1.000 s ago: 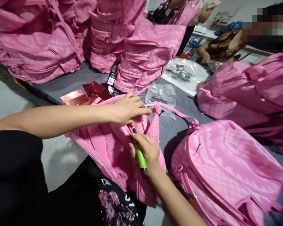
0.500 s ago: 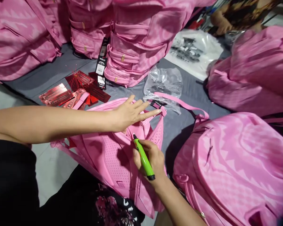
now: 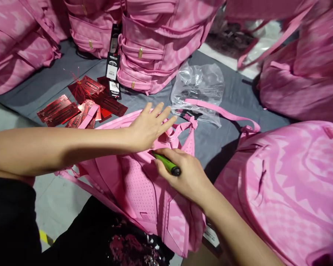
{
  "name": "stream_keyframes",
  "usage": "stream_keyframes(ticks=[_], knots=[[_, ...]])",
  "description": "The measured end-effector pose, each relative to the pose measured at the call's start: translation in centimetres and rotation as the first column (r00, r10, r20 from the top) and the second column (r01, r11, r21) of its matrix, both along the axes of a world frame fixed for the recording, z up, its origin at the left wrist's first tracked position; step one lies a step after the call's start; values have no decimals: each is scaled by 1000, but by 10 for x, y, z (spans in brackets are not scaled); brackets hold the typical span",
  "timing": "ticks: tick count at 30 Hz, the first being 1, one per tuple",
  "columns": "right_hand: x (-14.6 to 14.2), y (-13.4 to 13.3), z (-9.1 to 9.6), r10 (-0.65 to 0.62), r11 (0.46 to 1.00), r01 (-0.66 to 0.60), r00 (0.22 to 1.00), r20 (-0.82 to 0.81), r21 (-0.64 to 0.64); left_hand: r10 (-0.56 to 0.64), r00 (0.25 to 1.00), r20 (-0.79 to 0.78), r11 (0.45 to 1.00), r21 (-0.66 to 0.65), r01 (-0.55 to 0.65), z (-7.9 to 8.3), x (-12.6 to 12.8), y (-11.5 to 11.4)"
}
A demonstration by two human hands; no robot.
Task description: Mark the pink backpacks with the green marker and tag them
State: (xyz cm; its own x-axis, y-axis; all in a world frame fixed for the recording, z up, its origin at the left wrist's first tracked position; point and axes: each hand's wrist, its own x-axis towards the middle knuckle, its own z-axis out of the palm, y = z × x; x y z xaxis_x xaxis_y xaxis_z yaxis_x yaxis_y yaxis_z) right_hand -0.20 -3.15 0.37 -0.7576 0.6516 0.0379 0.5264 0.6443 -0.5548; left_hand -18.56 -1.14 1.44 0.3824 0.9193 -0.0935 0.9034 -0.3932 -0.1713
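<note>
A pink backpack (image 3: 138, 184) lies across my lap and the table edge, its dotted back panel and straps facing up. My left hand (image 3: 151, 127) rests flat on its upper part, fingers spread. In my right hand (image 3: 183, 170) is a green marker (image 3: 166, 163) with a black end, gripped between thumb and fingers. The marker's front end points at the backpack just below my left palm; its tip is hidden from view. Beyond my left fingers, a pink strap end (image 3: 193, 122) of the backpack sticks up.
Red shiny hang tags (image 3: 83, 99) lie on the grey cloth (image 3: 144, 100) at left, beside black label tags (image 3: 113, 74). Pink backpacks (image 3: 152, 48) stand behind. Another backpack (image 3: 294, 177) is at right, close to my right arm. A clear plastic bag (image 3: 198, 83) lies ahead.
My right hand has moved up, bringing the marker's tip down to the backpack near my left palm. My left hand has shifted slightly left. At top right, a pink bag now covers the co-worker's place.
</note>
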Motion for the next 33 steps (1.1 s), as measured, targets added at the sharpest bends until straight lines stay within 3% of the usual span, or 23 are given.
stream_keyframes(ticks=[2,7,11,21,27,33], knots=[[2,2,1,54,997,-57,997,58,47,66,998,4,996,-54,-66,3,1,2],[11,-1,-4,107,990,-103,993,-43,94,29,998,49,996,-86,-25,2,-1,8],[4,-1,-5,124,977,-121,992,-5,177,23,998,60,997,-71,-19,-4,-4,10],[-4,7,4,235,961,-244,969,81,132,-1,999,49,998,-65,4,-3,-5,10],[-4,5,4,219,960,-244,961,169,141,1,997,77,998,-62,4,-1,-5,9],[-11,6,4,185,968,-207,971,154,143,-14,997,75,997,-70,19,-2,-6,11]])
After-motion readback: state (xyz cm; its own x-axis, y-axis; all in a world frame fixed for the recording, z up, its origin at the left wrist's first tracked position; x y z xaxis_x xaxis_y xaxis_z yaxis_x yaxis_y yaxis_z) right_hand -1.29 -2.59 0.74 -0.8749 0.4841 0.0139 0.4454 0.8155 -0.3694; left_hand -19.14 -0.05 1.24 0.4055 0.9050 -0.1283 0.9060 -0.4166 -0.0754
